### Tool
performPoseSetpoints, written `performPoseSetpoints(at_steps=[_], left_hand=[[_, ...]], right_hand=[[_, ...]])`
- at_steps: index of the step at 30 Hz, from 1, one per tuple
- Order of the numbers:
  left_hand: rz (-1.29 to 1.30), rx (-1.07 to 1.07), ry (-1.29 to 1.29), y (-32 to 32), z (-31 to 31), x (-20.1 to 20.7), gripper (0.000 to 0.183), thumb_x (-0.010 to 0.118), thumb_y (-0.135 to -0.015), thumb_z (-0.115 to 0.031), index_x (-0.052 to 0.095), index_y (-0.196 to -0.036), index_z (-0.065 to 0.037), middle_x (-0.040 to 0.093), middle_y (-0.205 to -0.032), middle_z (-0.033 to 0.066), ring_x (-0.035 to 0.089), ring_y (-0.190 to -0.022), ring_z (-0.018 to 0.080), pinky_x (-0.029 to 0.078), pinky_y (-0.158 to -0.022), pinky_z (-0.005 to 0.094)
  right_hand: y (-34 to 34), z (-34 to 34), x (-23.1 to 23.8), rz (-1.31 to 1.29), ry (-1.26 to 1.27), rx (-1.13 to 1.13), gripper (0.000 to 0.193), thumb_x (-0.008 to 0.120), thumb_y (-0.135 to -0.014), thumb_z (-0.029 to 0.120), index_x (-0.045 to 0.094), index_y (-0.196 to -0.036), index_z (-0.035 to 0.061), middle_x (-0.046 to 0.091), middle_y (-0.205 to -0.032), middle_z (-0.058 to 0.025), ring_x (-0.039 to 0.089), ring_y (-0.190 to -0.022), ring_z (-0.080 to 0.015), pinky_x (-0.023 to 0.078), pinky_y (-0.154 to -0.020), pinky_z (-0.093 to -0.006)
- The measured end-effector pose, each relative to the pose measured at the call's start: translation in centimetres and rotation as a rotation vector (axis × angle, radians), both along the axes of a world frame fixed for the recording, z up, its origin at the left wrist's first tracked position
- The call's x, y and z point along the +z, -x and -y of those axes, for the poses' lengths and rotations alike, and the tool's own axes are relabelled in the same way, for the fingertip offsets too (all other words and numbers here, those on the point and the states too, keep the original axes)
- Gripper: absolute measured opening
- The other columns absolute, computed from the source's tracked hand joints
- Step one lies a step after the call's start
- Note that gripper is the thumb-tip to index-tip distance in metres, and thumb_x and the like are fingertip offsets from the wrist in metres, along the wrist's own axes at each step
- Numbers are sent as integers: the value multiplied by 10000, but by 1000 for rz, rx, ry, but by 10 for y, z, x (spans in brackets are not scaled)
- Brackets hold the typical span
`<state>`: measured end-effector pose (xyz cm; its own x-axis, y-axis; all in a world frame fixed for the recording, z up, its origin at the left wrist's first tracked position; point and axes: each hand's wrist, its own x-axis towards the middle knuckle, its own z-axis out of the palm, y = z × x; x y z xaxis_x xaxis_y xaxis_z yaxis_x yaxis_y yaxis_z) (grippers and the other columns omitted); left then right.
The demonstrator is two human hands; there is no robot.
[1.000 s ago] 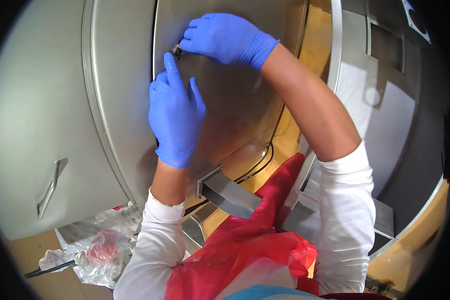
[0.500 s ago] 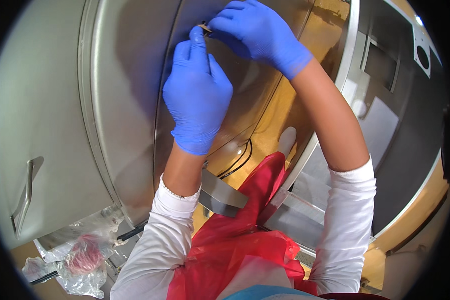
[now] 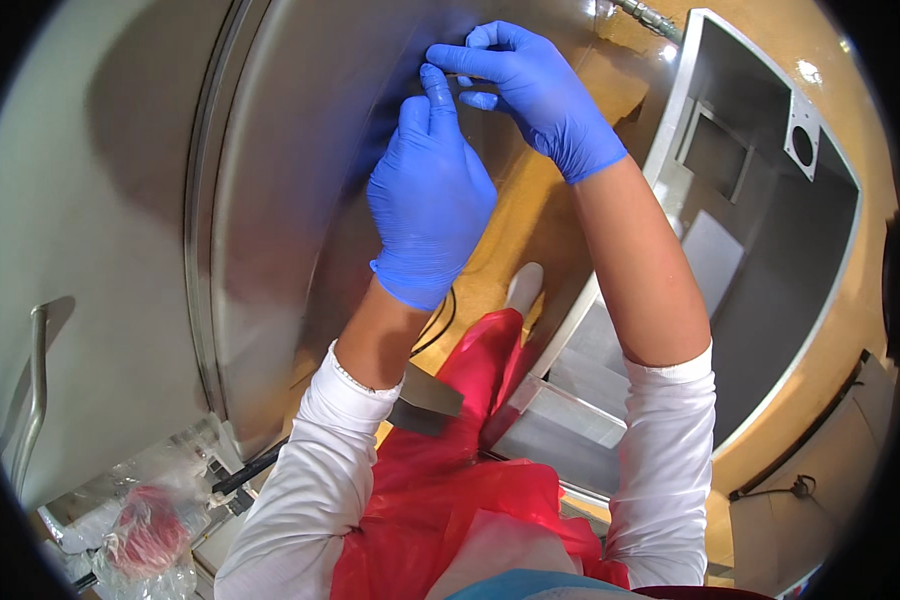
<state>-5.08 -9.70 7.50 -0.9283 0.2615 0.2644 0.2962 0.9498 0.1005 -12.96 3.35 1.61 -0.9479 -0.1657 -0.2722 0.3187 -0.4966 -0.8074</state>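
Fingertip work by a grey metal panel.
The panel is seen left of the open metal box. Also left of the box, the left hand is held curled, 1 digit extended; the right hand is held narrowly parted, its fingertips close by. Whether anything is held in either grip cannot be told. Fine 2-handed work is judged in hand; steady fingertip alignment would be called for next.

We see plain blue gloves toward twelve o'clock, white sleeves at seven and four, a red apron at six, a plain grey panel at nine, and a yellow-brown floor at two.
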Motion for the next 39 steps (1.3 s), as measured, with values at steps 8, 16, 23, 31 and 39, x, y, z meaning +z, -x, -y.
performPoseSetpoints(at_steps=[8, 16, 23, 31, 39], left_hand=[[-62, -101, -384, 3, 8, -14, 600, 611, -884, -7, 497, -1472, 24, 593, -962, 113, 613, -760, 231, 517, -635, 346], [-2, -78, -392, 3, 8, -10, 627, 584, -847, 25, 491, -1468, 24, 541, -857, 108, 555, -696, 225, 464, -598, 358], [145, -11, -338, 2, 5, 6, 642, 566, -873, -40, 410, -1493, 16, 579, -1079, 244, 661, -858, 434, 556, -701, 504], [11, -11, -359, 3, 3, -3, 560, 629, -902, -100, 495, -1434, 12, 590, -1005, 187, 642, -819, 357, 538, -686, 457], [-59, -24, -375, 1, 6, -4, 517, 658, -902, -82, 550, -1401, 7, 574, -869, 103, 585, -720, 241, 498, -632, 384]], right_hand=[[-4, -6, 15, -23, -162, 24, 217, 806, -886, 197, 618, -919, 93, 685, -943, -22, 678, -881, -110, 561, -819, -259], [-1, -6, 11, -126, -248, 12, 261, 835, -833, 195, 597, -841, 87, 654, -823, -19, 642, -785, -101, 534, -769, -259], [-2, -7, 15, -17, -139, 87, 204, 782, -891, 232, 609, -883, 124, 664, -911, 7, 651, -904, -96, 514, -807, -258], [-35, -15, 32, 47, -135, -77, 251, 772, -915, 321, 660, -918, 96, 613, -845, 24, 566, -834, -76, 461, -775, -256], [-220, -52, -39, 273, -335, -376, 215, 726, -968, 250, 650, -928, 53, 563, -880, 40, 499, -833, -77, 433, -789, -246]])
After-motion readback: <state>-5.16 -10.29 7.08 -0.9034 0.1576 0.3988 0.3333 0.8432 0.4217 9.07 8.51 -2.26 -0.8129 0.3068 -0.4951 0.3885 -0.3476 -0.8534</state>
